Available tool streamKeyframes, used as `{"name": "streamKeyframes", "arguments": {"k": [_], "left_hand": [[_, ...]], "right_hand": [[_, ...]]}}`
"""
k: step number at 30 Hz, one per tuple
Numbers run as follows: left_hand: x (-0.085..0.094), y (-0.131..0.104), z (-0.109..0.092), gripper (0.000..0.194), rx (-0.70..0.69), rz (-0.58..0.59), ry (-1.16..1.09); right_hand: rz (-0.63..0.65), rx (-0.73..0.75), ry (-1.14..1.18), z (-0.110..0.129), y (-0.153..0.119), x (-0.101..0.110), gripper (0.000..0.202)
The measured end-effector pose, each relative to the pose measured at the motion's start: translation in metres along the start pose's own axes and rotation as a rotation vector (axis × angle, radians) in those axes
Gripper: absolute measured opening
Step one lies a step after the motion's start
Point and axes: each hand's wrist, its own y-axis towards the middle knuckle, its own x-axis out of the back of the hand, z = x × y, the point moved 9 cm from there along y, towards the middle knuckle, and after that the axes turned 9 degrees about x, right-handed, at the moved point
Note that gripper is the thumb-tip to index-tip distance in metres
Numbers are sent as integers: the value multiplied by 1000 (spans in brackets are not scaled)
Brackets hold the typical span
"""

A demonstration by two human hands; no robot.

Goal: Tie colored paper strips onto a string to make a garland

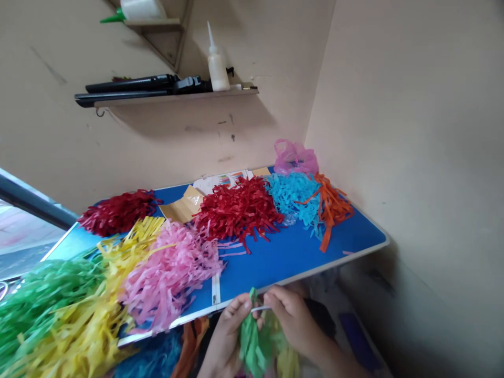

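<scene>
Tassel of green strips (251, 341), hanging just below the near edge of a blue table (260, 270), its neck pinched by the left hand (232, 320); at the neck, a thin white strip (260, 308), its end nipped between thumb and finger of the right hand (289, 315). Best, probably, to grip the neck firmly and keep the strip taut and close. Yellow strips (288, 361) just beside the tassel, blurred, likely to snag. On the table, a pink fringe heap (169, 278) spilling over the near edge, red heap (240, 207) behind; farther back, a pink bag (295, 156).
</scene>
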Motion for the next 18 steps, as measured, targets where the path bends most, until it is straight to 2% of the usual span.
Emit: {"name": "streamKeyframes", "arguments": {"k": [4,6,13,16,18], "left_hand": [[-7,-1,3,29,8,39,-18],[-9,-1,4,29,7,44,-37],[-11,0,5,30,2,52,-58],[-6,0,2,31,-73,23,14],[-2,-1,-3,31,-177,-12,155]], "right_hand": [[-160,24,-126,-1,-1,12,37],[-193,47,-221,1,-1,15,36],[-141,93,-288,3,0,9,34],[-137,83,-325,3,1,7,35],[-125,66,-315,4,1,6,36]]}}
